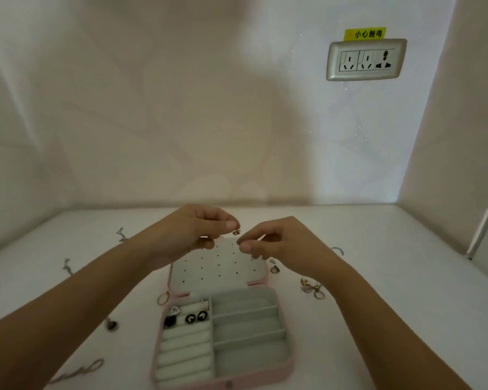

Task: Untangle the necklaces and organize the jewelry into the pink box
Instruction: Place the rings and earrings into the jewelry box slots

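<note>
The pink box [289,358] lies open on the white table, its perforated lid panel [217,268] tilted back. Dark heart-marked earrings [196,317] and a triangular piece [174,310] sit in the ring rolls at the box's left. Above the lid, my left hand [192,232] pinches a small earring [236,232] between thumb and forefinger. My right hand [279,243] is just right of it, with thumb and forefinger pinched together; whatever it holds is too small to see.
Loose rings and earrings [312,288] lie right of the box, with another piece [274,268] near the lid. A gold ring [163,298], a dark pendant [111,324] and thin chains [79,371] [67,266] [121,234] lie at the left. A wall socket [366,59] is above.
</note>
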